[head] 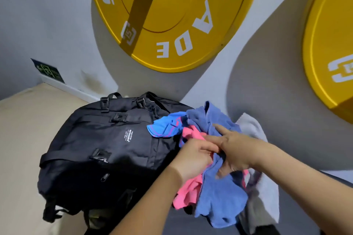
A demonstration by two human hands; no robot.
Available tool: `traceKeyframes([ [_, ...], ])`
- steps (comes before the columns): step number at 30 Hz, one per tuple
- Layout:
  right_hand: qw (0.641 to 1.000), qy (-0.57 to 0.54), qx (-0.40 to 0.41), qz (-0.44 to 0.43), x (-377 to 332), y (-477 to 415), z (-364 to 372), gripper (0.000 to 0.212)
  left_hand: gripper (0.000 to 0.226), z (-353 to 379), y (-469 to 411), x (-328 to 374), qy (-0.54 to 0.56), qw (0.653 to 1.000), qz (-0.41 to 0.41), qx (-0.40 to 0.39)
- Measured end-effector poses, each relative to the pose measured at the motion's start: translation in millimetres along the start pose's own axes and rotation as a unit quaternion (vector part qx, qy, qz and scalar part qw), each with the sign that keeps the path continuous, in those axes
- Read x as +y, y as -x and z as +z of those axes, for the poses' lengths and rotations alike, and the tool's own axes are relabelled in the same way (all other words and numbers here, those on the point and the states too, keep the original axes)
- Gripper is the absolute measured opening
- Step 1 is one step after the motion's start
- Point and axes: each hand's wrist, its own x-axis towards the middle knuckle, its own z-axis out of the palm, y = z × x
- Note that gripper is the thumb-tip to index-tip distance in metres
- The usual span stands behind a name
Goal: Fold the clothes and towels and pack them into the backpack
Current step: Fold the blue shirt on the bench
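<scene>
The left hand (194,156) had its fingers curled into the crumpled pink knit cloth (186,194). The right hand (236,150) lay across the periwinkle-blue terry towel (221,202) with its fingers mostly straight; whether its thumb pinched the cloth I could not tell. Both pieces sat in one tangled heap just beside the black nylon backpack (107,145), which lay flat on the dark counter (179,223), apparently closed.

Nothing looked folded, and the main risk was the tangle. A pull on the pink cloth would likely drag the towel along. The pale grey towel (265,202), at the heap's right edge, seemed likeliest to slip off the counter. The bright blue garment with pink trim (164,127) overlapped the backpack's top — opening the bag would probably tip it away, unless it were moved first.
</scene>
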Motion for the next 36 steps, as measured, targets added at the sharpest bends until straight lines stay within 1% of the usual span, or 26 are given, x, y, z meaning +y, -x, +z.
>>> traceKeyframes([
  [1,0.999,-0.032,0.008,-0.007,2,-2,2,0.073,0.047,-11,1,-4,0.016,0.999,-0.010,0.038],
  [2,0.998,-0.053,0.035,-0.004,4,-3,4,0.052,0.045,-25,2,-13,0.001,0.994,-0.007,0.109],
  [3,0.996,-0.057,0.067,0.005,7,-2,5,0.035,0.039,-40,2,-25,-0.049,0.981,0.011,0.186],
  [4,0.995,-0.055,0.088,0.014,8,1,4,0.031,0.029,-55,2,-37,-0.151,0.962,0.024,0.228],
  [5,0.993,-0.058,0.096,0.031,10,4,4,0.036,0.018,-64,3,-46,-0.270,0.937,0.011,0.220],
  [6,0.991,-0.067,0.098,0.060,14,5,5,0.039,0.011,-67,2,-52,-0.388,0.904,-0.025,0.175],
  [8,0.984,-0.080,0.096,0.123,24,11,9,0.036,0.039,-62,0,-62,-0.539,0.834,-0.092,0.070],
  [10,0.979,-0.049,0.071,0.187,39,22,14,0.028,0.076,-53,-4,-65,-0.580,0.803,-0.132,-0.010],
  [11,0.976,-0.019,0.046,0.213,47,29,19,0.034,0.089,-48,-5,-64,-0.605,0.783,-0.142,-0.037],
  [12,0.973,0.007,0.025,0.231,52,36,23,0.045,0.092,-44,-4,-63,-0.633,0.760,-0.143,-0.040],
  [13,0.971,0.014,0.022,0.238,54,40,30,0.058,0.081,-41,-4,-64,-0.662,0.737,-0.136,-0.018],
  [14,0.971,0.005,0.037,0.237,55,42,36,0.064,0.060,-40,-3,-63,-0.681,0.721,-0.127,0.018],
  [15,0.971,-0.018,0.060,0.230,55,42,43,0.064,0.042,-41,-3,-60,-0.688,0.713,-0.125,0.047],
  [17,0.969,-0.062,0.093,0.218,55,39,51,0.055,0.027,-48,-3,-52,-0.665,0.731,-0.123,0.086],
  [19,0.966,-0.079,0.107,0.220,58,38,54,0.053,0.022,-61,-2,-40,-0.573,0.797,-0.122,0.147],
  [21,0.960,-0.100,0.131,0.226,59,40,60,0.062,0.029,-73,7,-20,-0.438,0.852,-0.105,0.265],
  [23,0.954,-0.109,0.170,0.222,55,42,63,0.073,0.038,-81,25,10,-0.315,0.874,-0.047,0.368],
  [25,0.960,-0.075,0.200,0.182,44,43,59,0.076,0.032,-97,46,45,-0.244,0.867,0.045,0.432],
  [27,0.970,-0.042,0.202,0.132,28,39,51,0.068,0.026,-117,63,80,-0.198,0.839,0.117,0.492],
  [29,0.969,-0.074,0.219,0.091,10,29,46,0.060,0.025,-129,74,116,-0.198,0.808,0.187,0.522],
  [31,0.960,-0.156,0.228,0.049,-8,22,43,0.060,0.028,-124,84,148,-0.211,0.799,0.252,0.503],
  [32,0.946,-0.211,0.246,0.023,-16,22,41,0.060,0.029,-116,88,159,-0.218,0.802,0.281,0.479],
  [33,0.909,-0.293,0.295,0.012,-23,24,34,0.055,0.030,-106,93,167,-0.227,0.806,0.310,0.451],
  [34,0.845,-0.406,0.347,0.039,-27,31,24,0.045,0.031,-94,97,168,-0.237,0.811,0.333,0.419],
  [35,0.747,-0.545,0.373,0.078,-26,41,11,0.032,0.033,-84,98,161,-0.246,0.819,0.350,0.382],
  [36,0.632,-0.681,0.358,0.090,-23,57,-3,0.025,0.036,-71,99,149,-0.252,0.833,0.360,0.336],
])
